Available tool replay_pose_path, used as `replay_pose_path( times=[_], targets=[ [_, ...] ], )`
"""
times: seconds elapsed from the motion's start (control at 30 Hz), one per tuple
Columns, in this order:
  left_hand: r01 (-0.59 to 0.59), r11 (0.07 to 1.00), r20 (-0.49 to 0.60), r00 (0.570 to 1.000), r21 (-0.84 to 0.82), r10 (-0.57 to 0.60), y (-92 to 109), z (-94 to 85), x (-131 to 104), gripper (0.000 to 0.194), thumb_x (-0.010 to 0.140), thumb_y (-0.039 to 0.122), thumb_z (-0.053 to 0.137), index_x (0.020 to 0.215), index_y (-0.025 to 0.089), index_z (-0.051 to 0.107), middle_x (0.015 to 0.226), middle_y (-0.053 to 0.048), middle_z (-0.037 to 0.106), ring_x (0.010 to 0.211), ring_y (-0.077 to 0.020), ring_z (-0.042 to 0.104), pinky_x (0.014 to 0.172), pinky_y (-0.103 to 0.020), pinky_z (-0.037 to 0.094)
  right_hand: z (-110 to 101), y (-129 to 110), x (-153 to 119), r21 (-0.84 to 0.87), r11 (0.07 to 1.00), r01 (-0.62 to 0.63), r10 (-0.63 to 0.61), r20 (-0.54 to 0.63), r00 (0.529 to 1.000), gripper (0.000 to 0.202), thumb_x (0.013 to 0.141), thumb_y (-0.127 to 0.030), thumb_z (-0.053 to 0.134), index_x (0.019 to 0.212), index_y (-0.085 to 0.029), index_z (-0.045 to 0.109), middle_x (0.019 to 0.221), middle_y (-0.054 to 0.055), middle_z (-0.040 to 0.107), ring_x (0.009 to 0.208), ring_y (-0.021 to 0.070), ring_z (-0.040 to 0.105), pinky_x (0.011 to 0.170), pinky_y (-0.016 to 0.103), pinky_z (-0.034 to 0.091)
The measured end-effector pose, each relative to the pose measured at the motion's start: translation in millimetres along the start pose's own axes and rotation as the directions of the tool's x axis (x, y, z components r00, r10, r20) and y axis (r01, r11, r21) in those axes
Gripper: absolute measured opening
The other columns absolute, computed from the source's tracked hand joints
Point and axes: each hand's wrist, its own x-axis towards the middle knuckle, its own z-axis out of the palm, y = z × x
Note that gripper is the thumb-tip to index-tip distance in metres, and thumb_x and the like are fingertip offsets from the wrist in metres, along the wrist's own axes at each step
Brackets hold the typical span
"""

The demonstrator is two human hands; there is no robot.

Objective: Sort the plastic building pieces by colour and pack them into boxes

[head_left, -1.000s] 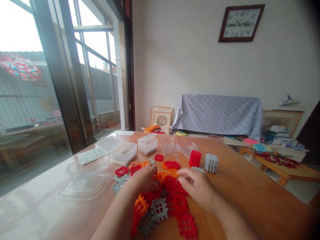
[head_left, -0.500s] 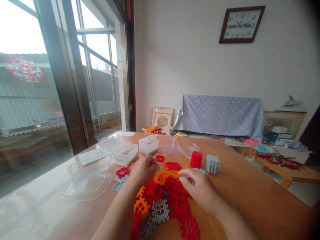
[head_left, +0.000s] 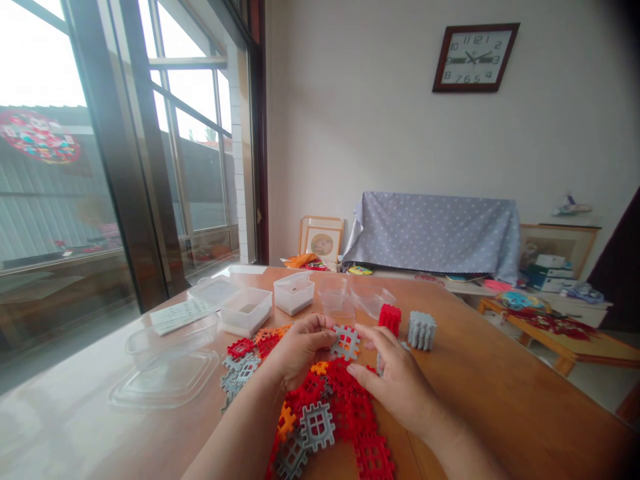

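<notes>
My left hand [head_left: 307,343] pinches a grey square building tile [head_left: 345,343] with notched edges and a windowed middle, upright above the pile. My right hand [head_left: 395,370] is curled just right of it, its index fingertip at the tile's edge. Grey notched plastic [head_left: 381,364] shows between that hand's thumb and fingers, mostly hidden by the hand. Below both hands spreads a heap of red tiles [head_left: 361,413], with orange tiles [head_left: 286,421] and a grey tile [head_left: 317,426] among them. Beyond my right hand stand a red stack [head_left: 390,321] and a grey stack [head_left: 422,331].
Clear plastic boxes [head_left: 246,311] stand along the table's far side, with a clear lid [head_left: 164,380] and a written paper [head_left: 184,315] to the left. More grey tiles [head_left: 241,375] lie left of my left forearm. A low wooden table [head_left: 560,333] stands at right.
My left hand has come back and right from the far side of the pile, bringing up a grey tile. My right hand has stayed close, its fingers now beside that tile.
</notes>
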Motion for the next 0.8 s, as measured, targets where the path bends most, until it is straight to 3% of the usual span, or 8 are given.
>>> replay_pose_path(
  times=[0.1, 0.23, 0.37, 0.47, 0.53, 0.63, 0.8],
  targets=[
    [0.020, 1.000, 0.042, 0.999, -0.008, -0.020, -2, 5.2, -1, 0.037, 0.071, 0.026, 0.084, 0.095, 0.017, 0.059, 0.088, -0.002, 0.065, 0.071, -0.0119, 0.064, 0.065, -0.023, 0.052, 0, -2, 0, -0.008, 1.000, 0.024, -0.024, 0.002, 1.000, 0.056, 0.086, -0.032, 0.070, 0.140, -0.032, 0.055, 0.138, 0.005, 0.057, 0.124, 0.0253, 0.056, 0.103, 0.041, 0.048],
    [0.054, 0.998, 0.085, 0.995, 0.012, -0.055, -3, 9.2, -3, 0.038, 0.072, 0.027, 0.083, 0.100, 0.018, 0.059, 0.092, -0.003, 0.067, 0.075, -0.0132, 0.065, 0.070, -0.026, 0.053, -9, 6, 2, 0.005, 1.000, 0.028, -0.028, 0.027, 0.999, 0.049, 0.083, -0.027, 0.070, 0.131, -0.029, 0.061, 0.130, 0.004, 0.061, 0.118, 0.0235, 0.059, 0.104, 0.039, 0.048],
    [0.032, 0.989, 0.080, 0.996, 0.147, -0.044, -1, 5.5, -3, 0.036, 0.077, 0.028, 0.079, 0.105, 0.019, 0.058, 0.099, -0.004, 0.067, 0.080, -0.0139, 0.065, 0.074, -0.027, 0.051, -33, 38, 5, 0.015, 0.997, -0.072, 0.072, -0.003, 0.997, 0.047, 0.081, -0.030, 0.069, 0.127, -0.027, 0.062, 0.129, 0.006, 0.063, 0.118, 0.0249, 0.061, 0.103, 0.040, 0.048],
    [-0.015, 0.935, 0.107, 0.994, 0.354, -0.025, 0, -1.7, -3, 0.028, 0.080, 0.029, 0.073, 0.101, 0.018, 0.059, 0.087, 0.000, 0.064, 0.074, -0.0112, 0.058, 0.067, -0.024, 0.044, -51, 69, 5, 0.088, 0.980, -0.177, 0.181, -0.036, 0.983, 0.052, 0.079, -0.034, 0.071, 0.130, -0.025, 0.061, 0.130, 0.008, 0.065, 0.118, 0.0262, 0.063, 0.102, 0.041, 0.049],
    [-0.057, 0.852, 0.169, 0.985, 0.520, -0.037, 2, -6.2, -6, 0.025, 0.081, 0.031, 0.071, 0.099, 0.018, 0.060, 0.077, 0.003, 0.058, 0.067, -0.0099, 0.051, 0.061, -0.022, 0.038, -57, 85, 5, 0.126, 0.971, -0.204, 0.208, -0.021, 0.978, 0.053, 0.078, -0.035, 0.072, 0.129, -0.023, 0.062, 0.131, 0.009, 0.066, 0.122, 0.0270, 0.062, 0.105, 0.041, 0.048],
    [-0.115, 0.651, 0.237, 0.966, 0.750, -0.102, 4, -8.7, -13, 0.025, 0.077, 0.034, 0.072, 0.096, 0.020, 0.063, 0.076, 0.003, 0.057, 0.066, -0.0114, 0.048, 0.058, -0.023, 0.034, -61, 97, 3, 0.107, 0.969, -0.223, 0.222, 0.019, 0.975, 0.053, 0.077, -0.035, 0.072, 0.128, -0.022, 0.063, 0.131, 0.011, 0.067, 0.123, 0.0286, 0.061, 0.106, 0.045, 0.047],
    [-0.125, 0.274, 0.185, 0.960, 0.954, -0.208, 8, -2.9, -22, 0.041, 0.059, 0.039, 0.084, 0.090, 0.023, 0.063, 0.081, 0.002, 0.063, 0.068, -0.0149, 0.050, 0.058, -0.025, 0.031, -60, 102, 0, 0.020, 0.973, -0.231, 0.230, 0.034, 0.973, 0.054, 0.075, -0.037, 0.075, 0.127, -0.022, 0.064, 0.124, 0.011, 0.069, 0.117, 0.0286, 0.064, 0.103, 0.047, 0.048]
  ],
)
